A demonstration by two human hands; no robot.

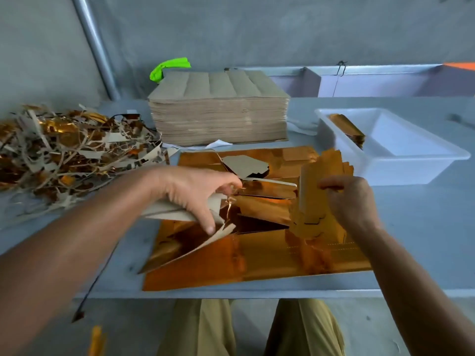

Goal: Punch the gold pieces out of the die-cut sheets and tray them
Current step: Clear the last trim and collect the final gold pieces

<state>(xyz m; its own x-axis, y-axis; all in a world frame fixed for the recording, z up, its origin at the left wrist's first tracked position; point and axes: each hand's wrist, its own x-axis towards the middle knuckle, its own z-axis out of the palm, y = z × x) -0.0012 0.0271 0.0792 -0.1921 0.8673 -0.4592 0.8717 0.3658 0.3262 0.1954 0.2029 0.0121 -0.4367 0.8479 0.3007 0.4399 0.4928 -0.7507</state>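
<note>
Your gold die-cut sheet [257, 263] lies flat on the grey table [424, 240], with its near edge just beside the table's near edge. Its long axis runs from 9 to 3 o'clock. The middle of the sheet is torn open, and loose flaps stand up there.

Your right hand [349, 199] holds a bundle of gold pieces [321, 176] upright, fingers curled around its lower part. The long axis of the bundle points to 12 o'clock, tilted a little toward 1. Your left hand [195, 191] comes in from 8 o'clock, with the forearm low over the table, and grips a strip of waste card [167, 211], grey side up, with the fingers bent over it.

The white tray [452, 158] stands at 2 o'clock from the sheet, near it, and a small stack of gold pieces lies in its left end. There is bare table between your right hand and the tray. The pile of scrap strips [64, 147] lies at 10 o'clock, and the stack of grey sheets [218, 111] at 12 o'clock, close behind the gold sheet.
</note>
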